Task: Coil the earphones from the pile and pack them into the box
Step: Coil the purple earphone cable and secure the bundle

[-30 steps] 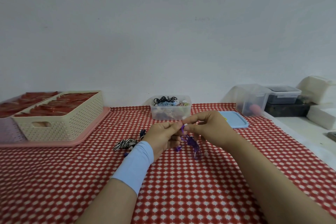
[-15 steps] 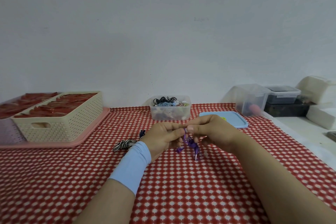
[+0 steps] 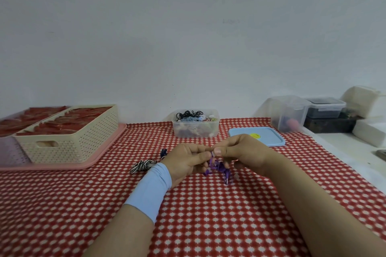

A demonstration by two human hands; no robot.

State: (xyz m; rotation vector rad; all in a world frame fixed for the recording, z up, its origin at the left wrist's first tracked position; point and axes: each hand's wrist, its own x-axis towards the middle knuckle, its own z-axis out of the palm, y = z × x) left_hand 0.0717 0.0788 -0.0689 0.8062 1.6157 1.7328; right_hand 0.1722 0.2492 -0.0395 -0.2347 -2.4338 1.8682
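Both hands work mid-table over the checked cloth (image 3: 208, 215). We read the left hand (image 3: 186, 160) as the anchor, with thumb and forefinger pinching the purple earphones (image 3: 219, 168), while the right hand (image 3: 242, 152) pinches the same cord just beside it, thumb tips nearly touching. That is probably to feed loops tight. The other fingers are curled, and how far we cannot tell. The purple earphones hang as a small loose tangle under the pinch, plug end trailing down to the cloth, so we judge the coil is not yet finished. The clear box (image 3: 188, 132) sits open behind the hands, already holding coils, with its blue lid (image 3: 269, 139) set aside to the right for easy drops. The striped earphones (image 3: 143, 166) wait near the left wrist.
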